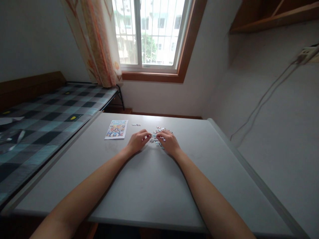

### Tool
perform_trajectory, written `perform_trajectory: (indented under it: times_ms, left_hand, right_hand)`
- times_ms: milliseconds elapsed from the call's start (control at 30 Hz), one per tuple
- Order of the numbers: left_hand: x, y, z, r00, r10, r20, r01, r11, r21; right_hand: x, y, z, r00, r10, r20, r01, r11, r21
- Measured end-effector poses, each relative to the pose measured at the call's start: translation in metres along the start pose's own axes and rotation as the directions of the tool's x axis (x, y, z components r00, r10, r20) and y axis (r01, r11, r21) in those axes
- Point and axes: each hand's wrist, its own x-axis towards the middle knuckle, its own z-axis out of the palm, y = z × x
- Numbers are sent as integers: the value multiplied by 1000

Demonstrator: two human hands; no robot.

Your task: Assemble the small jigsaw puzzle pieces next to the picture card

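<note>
Jigsaw puzzle pieces [159,143] lie in a loose pile on the grey-white table [144,186]. Over the near left side of that pile, my left hand [138,141] and my right hand [168,142] face each other, thumbs and fingers pinched. Between their fingertips is a small pale-blue puzzle piece [154,135]; whether it is one piece or two joined ones is too small to tell. Further back, a short row of joined puzzle pieces [136,125] lies apart from the pile. Left of it rests a printed picture sheet [116,129] with a colourful cartoon penguin scene.
A bed with a checked cover [82,103] runs along the table's left side. Beyond the table are a barred window [154,36] and a patterned curtain [99,43]. A wall shelf [274,21] and a hanging cable [264,94] are on the right.
</note>
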Motion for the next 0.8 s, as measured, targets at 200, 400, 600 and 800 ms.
perform_trajectory:
  times_ms: [200,400,600,800]
  left_hand:
    - [0,-2,0,1000,9,-5,-9,1000,-17]
    - [1,0,-1,1000,-6,-15,5,1000,-22]
    - [1,0,-1,999,24,-23,-24,1000,-7]
    - [2,2,-2,1000,1,-21,-1,1000,14]
  right_hand:
    - [0,0,0,1000,9,-10,-9,1000,-18]
    - [0,1,0,1000,1,-7,-1,1000,-18]
    - [-1,1,0,1000,-5,-13,5,1000,12]
    - [-1,0,1,999,19,-45,-18,999,34]
